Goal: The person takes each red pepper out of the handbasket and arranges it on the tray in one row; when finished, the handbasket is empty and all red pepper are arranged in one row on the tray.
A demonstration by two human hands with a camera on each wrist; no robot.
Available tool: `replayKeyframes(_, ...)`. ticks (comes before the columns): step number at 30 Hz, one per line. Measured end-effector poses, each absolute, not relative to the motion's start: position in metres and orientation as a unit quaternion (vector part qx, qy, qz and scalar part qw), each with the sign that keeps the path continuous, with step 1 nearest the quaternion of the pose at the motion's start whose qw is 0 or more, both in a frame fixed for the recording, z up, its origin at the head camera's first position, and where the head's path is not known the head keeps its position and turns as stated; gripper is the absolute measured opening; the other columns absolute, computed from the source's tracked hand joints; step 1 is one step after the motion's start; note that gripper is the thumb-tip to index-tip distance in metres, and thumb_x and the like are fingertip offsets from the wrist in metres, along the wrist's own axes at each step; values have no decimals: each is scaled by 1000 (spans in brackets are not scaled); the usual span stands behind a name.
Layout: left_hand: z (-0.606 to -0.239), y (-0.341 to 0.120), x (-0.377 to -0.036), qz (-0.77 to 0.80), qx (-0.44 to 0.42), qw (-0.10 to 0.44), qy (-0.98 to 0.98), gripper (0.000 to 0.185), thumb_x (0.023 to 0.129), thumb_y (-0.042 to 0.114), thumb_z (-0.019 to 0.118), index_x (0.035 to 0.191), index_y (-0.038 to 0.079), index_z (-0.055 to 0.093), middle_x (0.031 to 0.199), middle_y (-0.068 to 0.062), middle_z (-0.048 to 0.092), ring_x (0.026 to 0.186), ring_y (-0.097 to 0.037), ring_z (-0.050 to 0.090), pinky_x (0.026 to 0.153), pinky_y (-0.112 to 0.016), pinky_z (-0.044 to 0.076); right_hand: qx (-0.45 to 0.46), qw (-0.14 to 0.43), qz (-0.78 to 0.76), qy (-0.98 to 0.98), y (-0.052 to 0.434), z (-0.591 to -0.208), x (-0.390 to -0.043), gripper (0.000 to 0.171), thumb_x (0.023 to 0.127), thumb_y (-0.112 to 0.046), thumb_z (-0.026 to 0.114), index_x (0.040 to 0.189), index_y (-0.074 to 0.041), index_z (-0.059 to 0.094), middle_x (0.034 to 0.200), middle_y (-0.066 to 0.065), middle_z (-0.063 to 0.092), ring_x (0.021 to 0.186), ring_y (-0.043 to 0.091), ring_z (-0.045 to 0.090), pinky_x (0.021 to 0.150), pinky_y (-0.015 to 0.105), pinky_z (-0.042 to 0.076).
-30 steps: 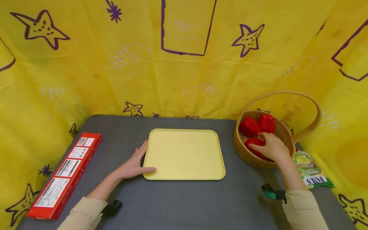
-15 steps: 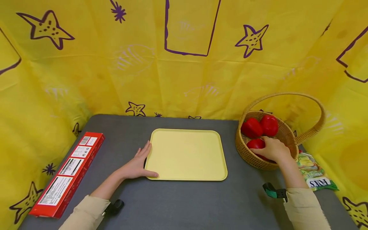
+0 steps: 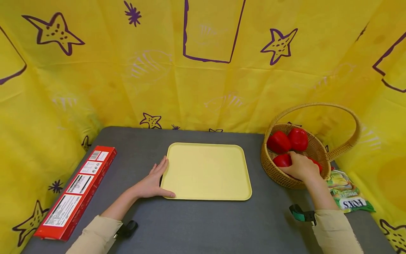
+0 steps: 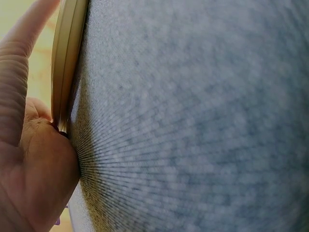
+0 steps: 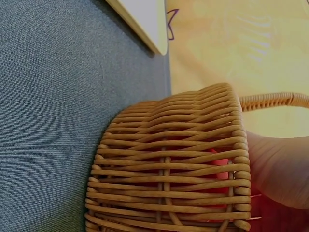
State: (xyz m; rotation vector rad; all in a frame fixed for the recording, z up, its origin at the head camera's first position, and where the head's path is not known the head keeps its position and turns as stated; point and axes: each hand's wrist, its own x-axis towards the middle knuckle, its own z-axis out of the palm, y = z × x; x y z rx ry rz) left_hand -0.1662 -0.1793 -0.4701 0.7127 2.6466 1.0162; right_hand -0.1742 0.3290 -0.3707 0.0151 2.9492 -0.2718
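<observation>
At the left edge of the tabletop (image 3: 203, 225) you have the red box (image 3: 76, 192) lying lengthwise, well apart from everything else, with bare grey surface between it and your left hand (image 3: 152, 183). That hand lies flat with fingers straight against the left rim of the yellow tray (image 3: 207, 171), thumb along the near left corner; the left wrist view shows the palm pressed to the rim. It sits as it did a second ago.

The tray lies flat in the middle, clear of the far edge, with an open strip of table along the near edge and a gap between its right rim and the wicker basket (image 3: 272, 171).

Your right hand (image 3: 301, 167) is inside the basket near the right edge, fingers curled over the nearest red pepper (image 3: 282, 160). It has moved deeper into the basket since the earlier frame. Two more peppers (image 3: 288, 141) sit behind it. A green packet (image 3: 347, 194) lies just beside the basket, at the right edge.
</observation>
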Motion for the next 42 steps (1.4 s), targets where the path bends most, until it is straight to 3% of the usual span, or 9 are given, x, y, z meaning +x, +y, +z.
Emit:
replayKeyframes(21,-469,-179,-164,352,240,108,898,129,58,61,77,146,1,5,153,-14,-7,138,-33,-4,108,-54,1,27,1,-153,988,336,-384,-162,90,73,-68,58,131,-1,40,118,30,50,96,44,51,61,56,45)
replayKeyframes(36,-468,-178,-164,352,237,105,900,126,59,61,76,147,3,6,153,-11,-7,138,-34,-4,108,-54,1,37,-134,-265,954,330,-397,-155,83,77,-42,71,133,4,31,124,33,44,103,48,46,80,63,40)
replayKeyframes(42,-469,-178,-164,345,234,102,903,126,60,61,75,147,3,6,153,-11,-6,138,-34,-3,108,-55,2,67,-164,-322,930,322,-401,-155,86,76,-36,74,138,-2,25,126,30,43,109,46,43,86,62,38)
